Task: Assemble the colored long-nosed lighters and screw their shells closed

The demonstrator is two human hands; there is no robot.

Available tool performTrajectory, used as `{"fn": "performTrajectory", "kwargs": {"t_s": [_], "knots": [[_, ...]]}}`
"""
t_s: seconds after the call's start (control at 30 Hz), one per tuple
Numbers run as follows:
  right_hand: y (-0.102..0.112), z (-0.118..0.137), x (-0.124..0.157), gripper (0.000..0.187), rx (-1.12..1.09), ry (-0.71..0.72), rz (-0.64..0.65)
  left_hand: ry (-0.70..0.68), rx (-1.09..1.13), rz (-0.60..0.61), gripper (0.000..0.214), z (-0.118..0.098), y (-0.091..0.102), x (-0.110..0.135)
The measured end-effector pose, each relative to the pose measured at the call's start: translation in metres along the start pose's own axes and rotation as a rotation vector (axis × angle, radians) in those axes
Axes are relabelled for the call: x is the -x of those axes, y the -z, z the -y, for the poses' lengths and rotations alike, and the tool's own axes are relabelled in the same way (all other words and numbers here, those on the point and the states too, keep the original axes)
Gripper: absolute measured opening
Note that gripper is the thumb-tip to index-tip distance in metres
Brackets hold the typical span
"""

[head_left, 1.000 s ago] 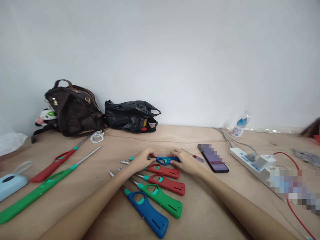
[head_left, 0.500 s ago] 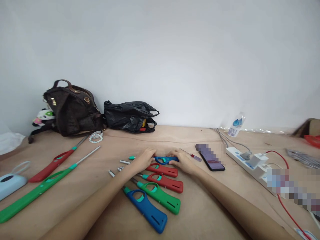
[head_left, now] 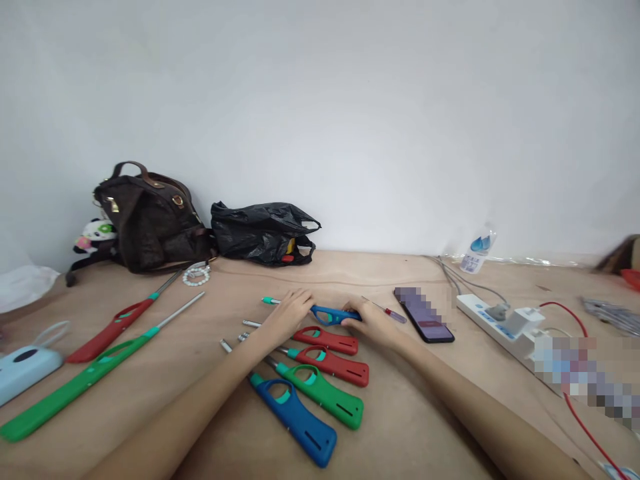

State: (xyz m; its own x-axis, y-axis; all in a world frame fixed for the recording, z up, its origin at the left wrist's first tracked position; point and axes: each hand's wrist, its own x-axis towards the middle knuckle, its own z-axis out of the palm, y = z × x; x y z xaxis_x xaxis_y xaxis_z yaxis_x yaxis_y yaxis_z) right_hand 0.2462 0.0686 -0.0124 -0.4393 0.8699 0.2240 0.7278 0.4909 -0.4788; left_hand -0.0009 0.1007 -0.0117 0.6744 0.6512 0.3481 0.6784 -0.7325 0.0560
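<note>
A blue gas lighter lies crosswise between my hands, beyond a fanned row of other lighters. My left hand is closed over its neck, and the teal-tipped end shows to the left of my fingers. Around the handle end is my right hand, thumb and fingers closed on it. Nearer to me are two red lighters, a green lighter and a second blue lighter. My left forearm covers parts of their metal tubes.
Long red and green lighters lie at left beside a light-blue device. A backpack and black plastic bag stand against the wall. To the right are a screwdriver, phone, power strip and bottle.
The blue lighter's tip end has swung farther away from me, so the lighter lies more slanted. My left hand has moved slightly farther out with it. The view has shifted a little.
</note>
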Motion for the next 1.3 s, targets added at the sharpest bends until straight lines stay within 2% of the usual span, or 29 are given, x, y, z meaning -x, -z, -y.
{"fn": "performTrajectory", "kwargs": {"t_s": [0.2, 0.37, 0.5, 0.63, 0.77, 0.97, 1.17, 1.3], "knots": [[0.001, 0.0, 0.0, 0.008, 0.051, 0.026, -0.044, -0.013, -0.032, -0.035, 0.026, -0.002, 0.003, 0.001], [0.005, -0.001, -0.003, 0.01, 0.024, 0.054, -0.05, -0.058, -0.051, -0.088, 0.035, -0.004, 0.012, 0.002], [0.009, 0.006, 0.0, 0.012, 0.141, 0.078, -0.033, -0.085, -0.075, -0.113, 0.032, -0.008, 0.014, 0.002], [0.006, 0.026, 0.005, 0.017, 0.305, 0.072, -0.029, -0.103, -0.081, -0.114, 0.03, -0.019, 0.014, 0.002], [-0.003, 0.044, 0.007, 0.013, 0.381, 0.056, -0.025, -0.153, -0.11, -0.089, 0.032, -0.036, 0.016, 0.002], [-0.012, 0.049, 0.005, 0.005, 0.409, -0.003, -0.028, -0.2, -0.188, -0.117, 0.03, -0.051, 0.018, 0.005], [-0.009, 0.047, 0.004, 0.011, 0.477, 0.087, -0.088, -0.23, -0.115, -0.181, 0.025, -0.049, 0.024, 0.005], [-0.003, 0.036, 0.0, 0.012, 0.523, 0.054, -0.098, -0.15, -0.106, -0.204, 0.025, -0.029, 0.042, 0.004]]}}
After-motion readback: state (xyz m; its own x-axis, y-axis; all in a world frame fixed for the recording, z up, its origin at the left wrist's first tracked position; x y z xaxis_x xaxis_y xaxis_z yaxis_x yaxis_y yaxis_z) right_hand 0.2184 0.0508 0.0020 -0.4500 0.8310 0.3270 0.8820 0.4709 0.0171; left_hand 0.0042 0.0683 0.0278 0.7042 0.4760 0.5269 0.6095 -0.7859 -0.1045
